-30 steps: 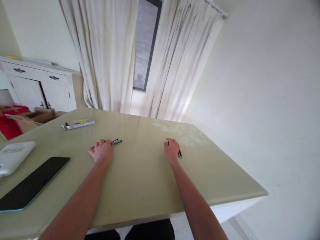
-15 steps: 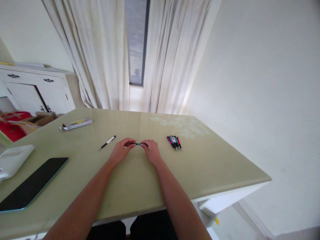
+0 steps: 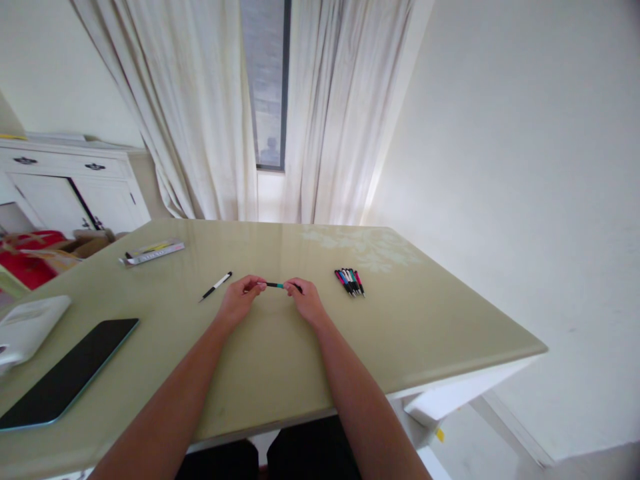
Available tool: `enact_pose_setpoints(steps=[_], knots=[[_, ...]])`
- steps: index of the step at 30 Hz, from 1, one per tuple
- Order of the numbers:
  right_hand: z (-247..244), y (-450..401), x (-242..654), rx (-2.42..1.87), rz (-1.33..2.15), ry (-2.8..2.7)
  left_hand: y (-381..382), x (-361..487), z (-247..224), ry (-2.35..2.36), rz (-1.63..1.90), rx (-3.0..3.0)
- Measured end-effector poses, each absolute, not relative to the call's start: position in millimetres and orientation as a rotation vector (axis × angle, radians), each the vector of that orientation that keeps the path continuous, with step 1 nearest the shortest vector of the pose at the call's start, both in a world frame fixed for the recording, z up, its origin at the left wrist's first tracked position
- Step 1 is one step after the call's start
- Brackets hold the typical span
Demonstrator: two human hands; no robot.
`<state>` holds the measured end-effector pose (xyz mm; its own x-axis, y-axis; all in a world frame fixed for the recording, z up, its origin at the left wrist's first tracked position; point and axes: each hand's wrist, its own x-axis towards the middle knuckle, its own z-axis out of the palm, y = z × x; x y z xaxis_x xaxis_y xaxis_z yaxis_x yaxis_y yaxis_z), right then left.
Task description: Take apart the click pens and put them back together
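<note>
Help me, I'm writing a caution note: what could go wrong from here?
The green and black pen is pinched near its ends by the left hand and right hand, so it might slip. The white and black pen beside the left hand could get knocked and roll. The bunched pens near the right hand could scatter if nudged.

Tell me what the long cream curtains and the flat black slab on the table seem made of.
Long cream curtains: matte woven cloth, going by their soft hanging folds.
Flat black slab: probably glass-fronted, being smooth and even; its thin pale blue edge could be metal or plastic.
</note>
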<state>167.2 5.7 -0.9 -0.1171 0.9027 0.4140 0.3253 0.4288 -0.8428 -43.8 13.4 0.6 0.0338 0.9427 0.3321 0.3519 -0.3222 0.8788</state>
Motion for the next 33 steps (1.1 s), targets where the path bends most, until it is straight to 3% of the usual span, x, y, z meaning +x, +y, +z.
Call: enact_pose_setpoints(steps=[16, 33], knots=[[-0.6, 4.3, 167.0, -1.068, 0.78, -1.65, 3.1, -39.3, 8.2, 1.48, 1.224, 1.9], [0.0, 4.3, 167.8, -1.142, 0.742, -1.639, 5.8, -33.9, 10.0, 1.384, 1.364, 1.598]])
